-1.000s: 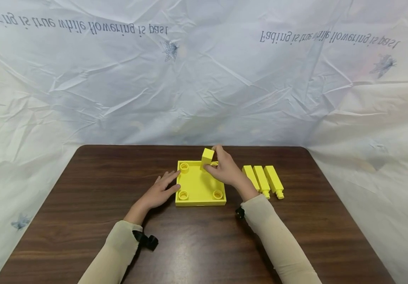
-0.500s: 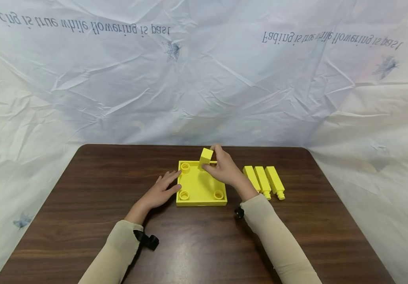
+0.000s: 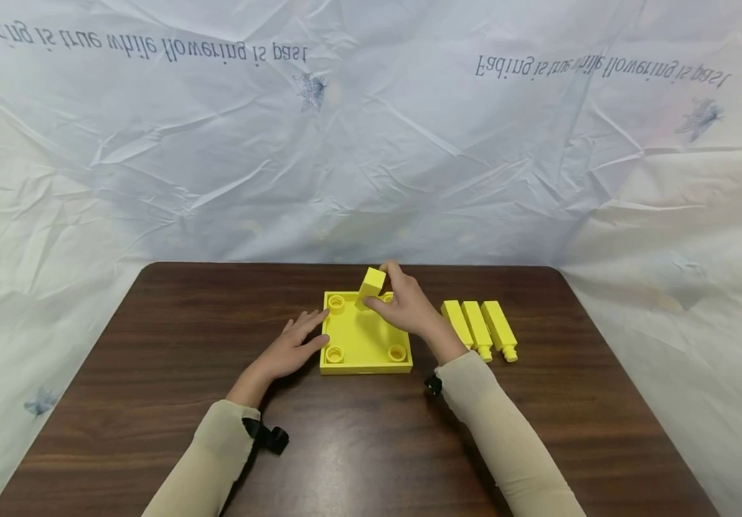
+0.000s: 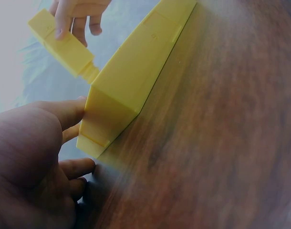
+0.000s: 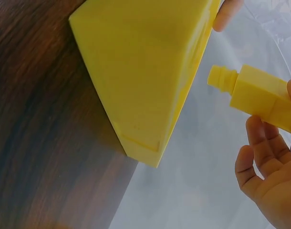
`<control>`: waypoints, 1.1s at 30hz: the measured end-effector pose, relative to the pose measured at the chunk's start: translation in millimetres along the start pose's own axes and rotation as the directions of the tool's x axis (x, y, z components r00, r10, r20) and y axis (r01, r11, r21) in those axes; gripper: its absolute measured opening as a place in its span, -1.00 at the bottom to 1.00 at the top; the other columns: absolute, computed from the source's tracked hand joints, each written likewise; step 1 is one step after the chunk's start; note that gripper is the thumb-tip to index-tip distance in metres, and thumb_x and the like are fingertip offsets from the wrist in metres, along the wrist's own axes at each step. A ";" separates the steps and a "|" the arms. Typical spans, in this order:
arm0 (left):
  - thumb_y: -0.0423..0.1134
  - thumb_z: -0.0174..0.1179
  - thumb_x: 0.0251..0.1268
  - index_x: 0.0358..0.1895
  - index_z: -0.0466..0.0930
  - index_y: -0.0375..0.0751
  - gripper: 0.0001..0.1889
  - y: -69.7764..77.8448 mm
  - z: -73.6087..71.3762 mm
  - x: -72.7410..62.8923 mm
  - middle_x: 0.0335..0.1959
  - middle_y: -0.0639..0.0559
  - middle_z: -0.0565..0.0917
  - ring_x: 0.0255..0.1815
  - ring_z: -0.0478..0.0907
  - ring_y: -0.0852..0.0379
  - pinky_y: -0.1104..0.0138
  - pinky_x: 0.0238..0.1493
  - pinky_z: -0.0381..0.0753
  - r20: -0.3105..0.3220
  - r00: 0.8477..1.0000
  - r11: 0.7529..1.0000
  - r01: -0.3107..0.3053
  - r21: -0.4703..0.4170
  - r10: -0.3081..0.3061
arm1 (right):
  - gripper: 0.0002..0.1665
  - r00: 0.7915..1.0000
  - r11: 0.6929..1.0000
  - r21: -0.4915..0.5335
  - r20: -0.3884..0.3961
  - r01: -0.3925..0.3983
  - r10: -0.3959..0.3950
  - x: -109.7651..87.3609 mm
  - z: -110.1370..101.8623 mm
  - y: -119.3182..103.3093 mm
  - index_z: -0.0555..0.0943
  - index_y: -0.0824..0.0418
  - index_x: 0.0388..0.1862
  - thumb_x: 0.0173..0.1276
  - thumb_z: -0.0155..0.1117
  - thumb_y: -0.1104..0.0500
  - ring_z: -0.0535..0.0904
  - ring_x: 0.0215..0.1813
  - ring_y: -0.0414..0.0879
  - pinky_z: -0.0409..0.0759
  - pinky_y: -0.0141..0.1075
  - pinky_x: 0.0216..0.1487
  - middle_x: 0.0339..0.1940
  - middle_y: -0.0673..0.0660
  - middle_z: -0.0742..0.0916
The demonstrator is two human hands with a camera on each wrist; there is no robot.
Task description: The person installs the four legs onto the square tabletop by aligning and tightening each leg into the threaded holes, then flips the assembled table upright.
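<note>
A yellow square panel with a raised rim and round sockets at its corners lies on the table. Against its left edge rests my left hand, fingers and thumb extended; the left wrist view shows the thumb on the panel's side wall. My right hand pinches a yellow square-sided leg between thumb and fingers over the far part of the panel. The leg leans, with its ridged round end pointing down, apart from the panel in the right wrist view. The far right socket is partly hidden by the right hand.
Three more yellow legs lie side by side on the dark wooden table, right of the panel, partly behind the right forearm. A pale printed cloth hangs behind the table and at both sides.
My right hand has shifted slightly left with the leg, which leans more now. The far right socket shows a little again. My left hand stays at the panel's edge.
</note>
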State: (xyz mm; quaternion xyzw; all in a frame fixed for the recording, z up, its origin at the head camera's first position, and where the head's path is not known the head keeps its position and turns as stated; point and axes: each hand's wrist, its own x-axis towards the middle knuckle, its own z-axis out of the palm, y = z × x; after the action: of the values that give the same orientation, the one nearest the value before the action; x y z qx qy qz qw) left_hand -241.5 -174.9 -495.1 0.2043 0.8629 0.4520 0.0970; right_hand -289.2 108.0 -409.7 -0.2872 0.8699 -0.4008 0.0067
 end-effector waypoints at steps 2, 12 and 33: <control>0.05 0.03 0.72 0.73 0.08 -0.06 -0.31 0.7 -0.1 -0.2 0.72 -0.29 0.03 0.74 -0.29 -0.32 -0.23 0.64 -0.43 0.000 1.000 1.000 0.002 0.001 -0.002 | -0.53 1.000 1.000 -0.006 -0.008 0.020 -0.020 0.4 0.4 0.3 0.32 0.18 0.20 0.55 0.38 0.12 0.40 -0.48 -0.05 0.48 -0.16 -0.36 -0.28 0.15 0.57; 0.05 0.02 0.72 0.73 0.07 -0.07 -0.30 1.0 0.8 -1.1 0.71 -0.29 0.03 0.74 -0.28 -0.33 -0.23 0.64 -0.44 -0.001 1.000 1.000 0.006 0.007 -0.006 | -0.54 0.999 0.999 -0.015 -0.010 0.047 -0.047 1.9 5.0 0.1 0.32 0.16 0.18 0.55 0.39 0.12 0.40 -0.40 -0.03 0.46 -0.17 -0.34 -0.23 0.22 0.57; 0.06 0.02 0.72 0.73 0.07 -0.08 -0.30 1.3 3.8 -3.7 0.71 -0.29 0.04 0.74 -0.28 -0.32 -0.24 0.64 -0.43 -0.008 1.000 1.000 0.002 0.008 -0.002 | -0.56 0.998 0.998 -0.015 0.011 0.060 -0.060 8.7 14.0 0.3 0.32 0.18 0.12 0.55 0.39 0.12 0.45 -0.40 -0.01 0.48 -0.18 -0.33 -0.26 0.10 0.59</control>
State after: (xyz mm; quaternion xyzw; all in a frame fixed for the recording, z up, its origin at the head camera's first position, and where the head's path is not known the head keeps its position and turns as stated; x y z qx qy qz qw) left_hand -236.6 -173.0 -496.2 0.2022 0.8651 0.4494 0.0932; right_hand -293.2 94.1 -417.4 -0.3155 0.8639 -0.3927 -0.0028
